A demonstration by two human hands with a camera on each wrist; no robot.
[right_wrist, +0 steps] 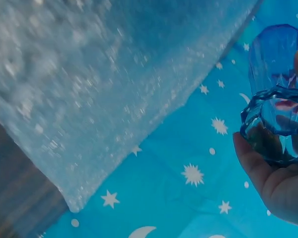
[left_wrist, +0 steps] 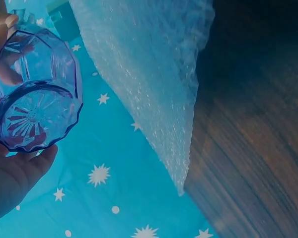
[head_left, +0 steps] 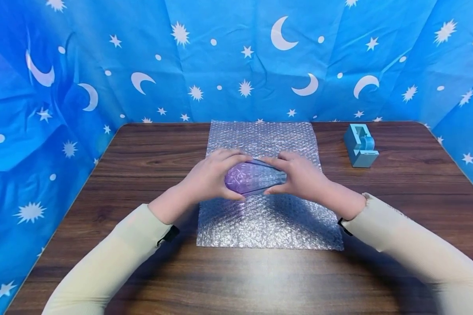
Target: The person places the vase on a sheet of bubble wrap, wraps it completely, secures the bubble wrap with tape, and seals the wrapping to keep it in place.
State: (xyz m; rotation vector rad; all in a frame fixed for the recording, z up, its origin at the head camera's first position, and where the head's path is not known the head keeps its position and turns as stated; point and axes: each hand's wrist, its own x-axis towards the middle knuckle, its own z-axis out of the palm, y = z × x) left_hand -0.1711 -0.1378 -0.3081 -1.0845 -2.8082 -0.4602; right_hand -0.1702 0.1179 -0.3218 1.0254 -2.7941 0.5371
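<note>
A faceted glass vase (head_left: 254, 177), purple at its base and blue toward the mouth, lies sideways between both hands over a sheet of bubble wrap (head_left: 236, 227). My left hand (head_left: 214, 175) grips the wide base end, thumb on the near side and fingers over the far side. At the narrower end my right hand (head_left: 301, 175) holds the vase the same way. The left wrist view shows the round base (left_wrist: 35, 116) with a starburst pattern. Seen from the right wrist, the scalloped blue rim (right_wrist: 253, 111) faces the camera above the right thumb.
A light blue tape dispenser (head_left: 362, 151) stands on the wooden table (head_left: 142, 166) to the right of the bubble wrap. Blue cloth (head_left: 236, 57) with white moons and stars hangs behind the table and along its sides.
</note>
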